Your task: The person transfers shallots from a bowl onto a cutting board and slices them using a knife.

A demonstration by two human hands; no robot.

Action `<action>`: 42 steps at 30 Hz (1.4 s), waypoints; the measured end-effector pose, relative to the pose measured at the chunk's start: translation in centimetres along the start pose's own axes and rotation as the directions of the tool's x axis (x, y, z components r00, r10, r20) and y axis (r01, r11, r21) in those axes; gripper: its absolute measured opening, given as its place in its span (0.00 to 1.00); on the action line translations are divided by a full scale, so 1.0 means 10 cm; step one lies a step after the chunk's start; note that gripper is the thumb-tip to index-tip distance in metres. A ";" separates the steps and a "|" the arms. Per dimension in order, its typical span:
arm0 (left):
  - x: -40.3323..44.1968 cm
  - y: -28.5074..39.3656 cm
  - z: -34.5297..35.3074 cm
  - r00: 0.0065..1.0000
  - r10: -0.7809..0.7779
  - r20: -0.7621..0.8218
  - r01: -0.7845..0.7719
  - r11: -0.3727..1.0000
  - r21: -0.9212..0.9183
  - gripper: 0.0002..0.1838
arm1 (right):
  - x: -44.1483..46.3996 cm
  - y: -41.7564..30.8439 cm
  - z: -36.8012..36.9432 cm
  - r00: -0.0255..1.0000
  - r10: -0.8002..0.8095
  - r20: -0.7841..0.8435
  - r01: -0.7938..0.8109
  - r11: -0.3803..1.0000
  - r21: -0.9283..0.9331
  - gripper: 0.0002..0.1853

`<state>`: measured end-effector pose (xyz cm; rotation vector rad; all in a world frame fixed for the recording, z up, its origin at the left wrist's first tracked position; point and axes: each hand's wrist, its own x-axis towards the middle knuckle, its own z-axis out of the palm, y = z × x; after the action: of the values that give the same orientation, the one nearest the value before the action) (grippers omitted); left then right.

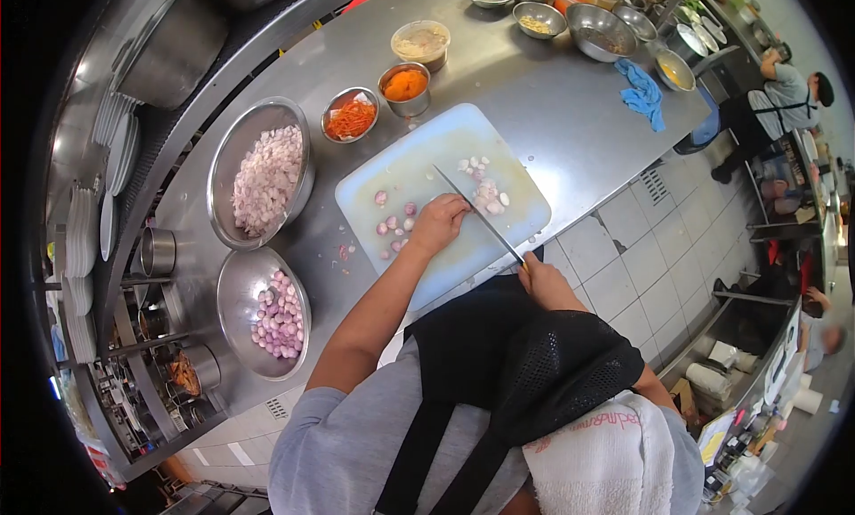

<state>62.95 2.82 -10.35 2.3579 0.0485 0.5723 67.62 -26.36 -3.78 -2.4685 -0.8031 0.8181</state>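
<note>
My right hand (547, 284) is wrapped around the handle of a long kitchen knife (485, 219). The blade lies diagonally across a white cutting board (392, 172). Close against the blade, my left hand (440, 223) has its fingers drawn together over the board; whatever they pinch is hidden. Several whole peeled shallots (392, 223) lie to the left of that hand. On the other side of the blade is a small pile of cut shallots (488, 197), with white pieces just above it.
A steel bowl of chopped shallots (270, 181) and another of whole shallots (280, 323) stand left. Behind the board are carrot shreds (352, 118), an orange-filled container (405, 85) and a plastic tub (420, 43). A blue cloth (641, 94) lies far right. A person (788, 101) is beyond.
</note>
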 end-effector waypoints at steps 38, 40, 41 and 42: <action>0.00 0.01 0.02 0.999 -0.028 -0.023 0.028 0.999 -0.028 0.05 | -0.34 0.08 -0.22 0.996 0.048 0.071 -0.056 0.993 0.107 0.15; -0.01 0.00 0.01 0.999 -0.030 -0.023 0.030 0.999 -0.024 0.05 | -0.30 0.13 -0.17 0.997 0.031 0.068 -0.039 0.993 0.111 0.15; 0.00 -0.01 0.02 0.999 -0.025 -0.024 0.024 0.999 -0.022 0.06 | -0.27 0.16 -0.13 0.998 0.017 0.059 -0.024 0.993 0.115 0.16; 0.02 -0.01 0.03 1.000 -0.016 -0.022 0.016 1.000 -0.027 0.06 | -0.21 0.24 -0.05 0.998 0.023 0.051 -0.029 0.993 0.115 0.16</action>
<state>63.27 2.67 -10.54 2.3230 0.0693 0.5882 67.52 -29.53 -3.84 -2.3699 -0.7207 0.9118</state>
